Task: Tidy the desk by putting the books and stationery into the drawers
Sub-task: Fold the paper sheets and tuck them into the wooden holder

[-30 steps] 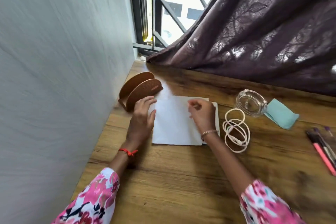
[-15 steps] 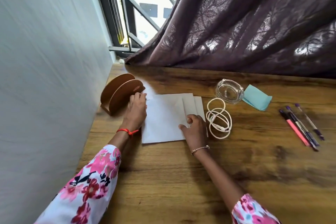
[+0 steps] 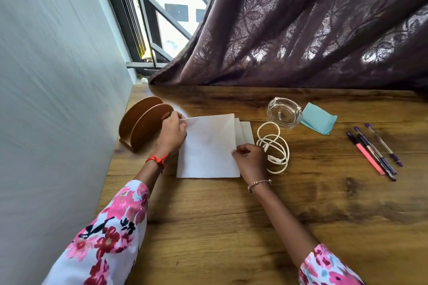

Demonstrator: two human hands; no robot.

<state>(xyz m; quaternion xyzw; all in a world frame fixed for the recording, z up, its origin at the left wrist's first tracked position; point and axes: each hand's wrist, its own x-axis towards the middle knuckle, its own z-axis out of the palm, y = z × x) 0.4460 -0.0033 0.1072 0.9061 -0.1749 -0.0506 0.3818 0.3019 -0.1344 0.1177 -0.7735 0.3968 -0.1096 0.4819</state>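
Wood-grain desk (image 3: 231, 215) fills the lower part of my head view. A pale wall (image 3: 58, 76) runs close past my left hand, a barred window (image 3: 166, 7) sits far ahead of it, and a dark purple curtain (image 3: 301, 30) hangs down to the desk's far edge beyond both hands.

Between my hands lies a white sheet (image 3: 208, 146). It tops a small stack of papers (image 3: 246, 133) whose edges peek out just beyond my right hand's fingertips. My left hand (image 3: 172, 134) pinches the sheet's far left corner, and that corner is raised a little off the stack. My right hand (image 3: 251, 161) pinches the sheet's right edge with curled fingers, nearer to me. The two hands are apart, one on each side of the sheet, both gripping it.

Just beyond my left hand, on its wall side, stands a brown round-sided holder (image 3: 143, 120). Just to the right of my right hand lies a coiled white cable (image 3: 275, 146). Farther out from that hand is a clear glass dish (image 3: 284, 112) with a folded teal cloth (image 3: 320, 120) against its right side. Well off to the right of my right hand, several pens (image 3: 372, 148) lie side by side on the desk. A red thread (image 3: 157, 159) circles my left wrist and a thin bracelet (image 3: 259, 183) my right.
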